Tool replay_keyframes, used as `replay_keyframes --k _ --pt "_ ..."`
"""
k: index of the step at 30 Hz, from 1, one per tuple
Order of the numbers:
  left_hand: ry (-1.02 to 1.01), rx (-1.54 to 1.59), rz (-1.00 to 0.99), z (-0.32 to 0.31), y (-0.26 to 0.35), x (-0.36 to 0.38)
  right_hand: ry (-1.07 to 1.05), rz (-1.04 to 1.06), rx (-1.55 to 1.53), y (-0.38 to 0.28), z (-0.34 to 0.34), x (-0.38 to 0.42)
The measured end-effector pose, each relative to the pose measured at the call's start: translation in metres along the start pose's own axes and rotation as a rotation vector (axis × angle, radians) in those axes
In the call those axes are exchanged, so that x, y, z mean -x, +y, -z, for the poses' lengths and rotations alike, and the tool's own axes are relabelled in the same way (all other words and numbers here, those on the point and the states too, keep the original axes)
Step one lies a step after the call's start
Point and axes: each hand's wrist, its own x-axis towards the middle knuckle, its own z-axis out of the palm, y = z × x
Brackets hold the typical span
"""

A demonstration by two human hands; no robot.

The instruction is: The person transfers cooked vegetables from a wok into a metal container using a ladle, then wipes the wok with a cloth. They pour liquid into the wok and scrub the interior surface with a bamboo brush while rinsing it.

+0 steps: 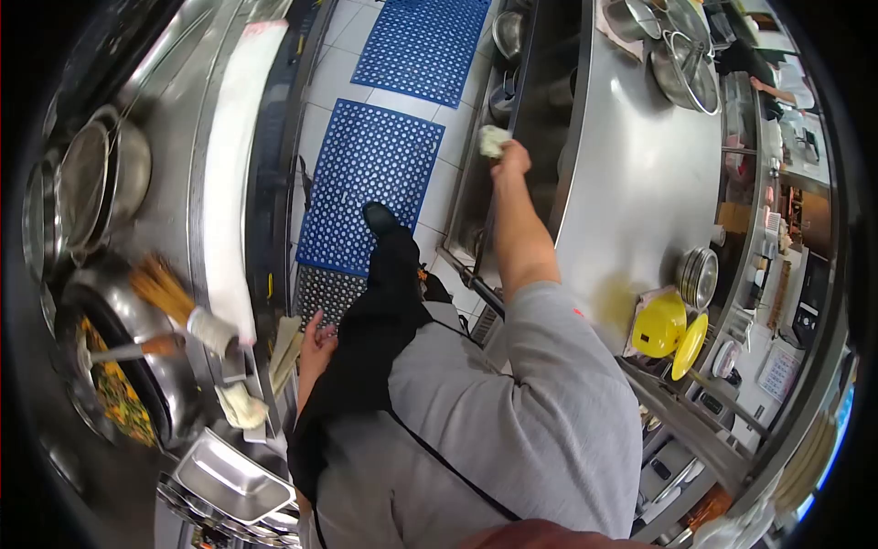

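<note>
My right hand (pixel 512 159) reaches forward, its fingers closed on a crumpled whitish cloth (pixel 494 141). Hand and cloth are beside the open shelf under the steel counter (pixel 631 174). Low at my left side, my left hand (pixel 319 344) hangs with its fingers apart and nothing in it. Nearest to that hand are the long pale cloths (pixel 285 352) on the edge of the cooking line. Farther left, a wok (pixel 174 389) contains cut vegetables (pixel 119 403), with a wooden-handled utensil (pixel 137 349) across it.
Blue perforated mats (pixel 370 183) cover the tiled floor between the two counters. At left are strainers (pixel 87 188), a bamboo brush (pixel 163 284) and a steel pan (pixel 233 476). Bowls (pixel 681 73) and yellow lids (pixel 660 325) sit on the right. Another person's arm (pixel 776 90) shows far right.
</note>
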Motion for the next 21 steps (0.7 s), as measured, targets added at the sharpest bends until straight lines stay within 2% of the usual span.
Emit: replay_keyframes --k 1,3,6,7,8,9,10,11,12,13,15,18,21 --pt "0.005 -0.019 -0.003 0.000 -0.001 -0.008 -0.141 -0.114 -0.133 -0.009 0.009 -0.039" --pt "0.017 -0.050 -0.005 -0.006 0.009 -0.016 0.066 -0.207 -0.110 -0.025 0.010 -0.063" --pt "0.014 -0.045 0.074 -0.013 0.032 -0.012 0.118 -0.337 0.162 -0.008 0.024 -0.073" --pt "0.027 -0.034 0.084 -0.015 0.041 -0.015 0.036 -0.306 0.272 0.000 0.024 -0.062" --pt "0.017 -0.044 0.088 -0.019 0.047 -0.014 -0.075 -0.274 0.387 0.011 0.028 -0.040" --pt "0.030 -0.046 0.087 -0.021 0.050 -0.011 -0.232 -0.166 0.674 0.021 0.028 -0.014" --pt "0.064 -0.038 0.089 -0.024 0.051 -0.005 -0.406 -0.124 0.782 0.023 0.019 0.025" --pt "0.095 -0.038 0.060 -0.032 0.065 0.004 -0.681 0.318 1.141 0.090 0.044 -0.003" --pt "0.135 -0.033 0.036 -0.037 0.082 0.011 -0.921 0.235 1.323 0.093 0.036 0.030" --pt "0.158 -0.037 0.016 -0.040 0.090 0.017 -1.033 0.006 1.515 0.081 0.016 0.082" --pt "0.223 -0.017 -0.007 -0.045 0.109 0.034 -1.304 -0.158 1.553 0.091 -0.005 0.146" --pt "0.325 0.037 -0.041 -0.046 0.141 0.077 -1.648 -0.242 1.494 0.088 -0.036 0.207" --pt "0.463 0.115 -0.165 -0.041 0.143 0.118 -1.836 -0.195 1.623 0.081 -0.079 0.239"
